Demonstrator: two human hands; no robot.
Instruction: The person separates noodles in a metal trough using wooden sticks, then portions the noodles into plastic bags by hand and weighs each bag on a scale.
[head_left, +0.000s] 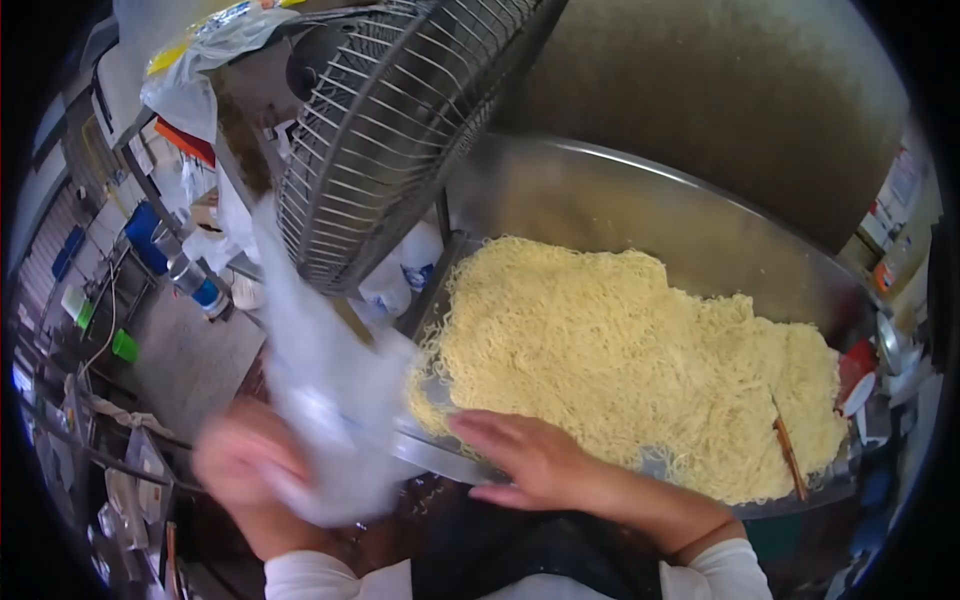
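Observation:
My left hand point(255, 455) is closed on a whitish, translucent plastic bag point(335, 390), blurred by motion, left of a metal tray. My right hand point(530, 460) has its fingers apart and holds nothing, palm facing the bag, at the tray's near left edge beside the noodles. A wide heap of pale yellow noodles point(590, 350) covers much of the metal tray point(640, 165). Thin brown sticks point(789, 450) lie on the noodles at the right.
A large fan point(375, 130) with a wire cage stands beyond the bag, at the tray's left. A red object point(857, 375) and metal ware point(892, 345) sit at the right end. Shelving with bags point(145, 460) is at far left.

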